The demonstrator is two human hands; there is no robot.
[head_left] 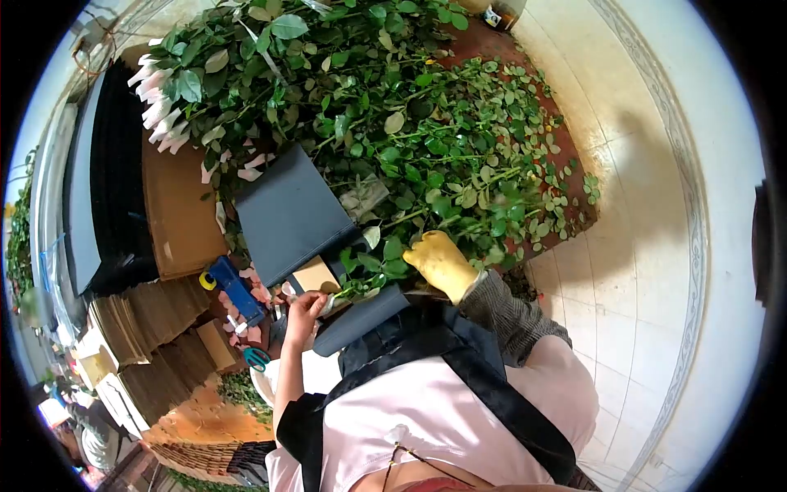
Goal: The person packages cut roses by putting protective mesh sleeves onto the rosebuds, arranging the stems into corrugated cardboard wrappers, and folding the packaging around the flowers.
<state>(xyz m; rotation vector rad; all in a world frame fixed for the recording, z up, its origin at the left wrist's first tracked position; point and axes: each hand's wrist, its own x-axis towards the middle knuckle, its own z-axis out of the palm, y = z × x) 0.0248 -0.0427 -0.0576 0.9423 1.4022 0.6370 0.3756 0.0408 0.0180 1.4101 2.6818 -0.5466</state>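
My left hand [305, 312], bare, has its fingers pinched together beside a tan piece [314, 276] and the end of a leafy stem [369, 279]; what lies between the fingertips is too small to tell. My right hand wears a yellow glove [443, 264] and is curled closed at the edge of the leafy stems, its grip hidden from view. Between the hands and my apron rests a dark folded sheet [361, 320]. A large dark grey sheet or box [293, 215] lies tilted just beyond my left hand.
A big heap of leafy stems [361, 107] covers the reddish table [578, 180], with pale pink roses [161, 111] at its left end. On the left are cardboard stacks [147, 320], a blue tool [236, 289], a yellow tape roll [207, 280] and teal-handled scissors [257, 357].
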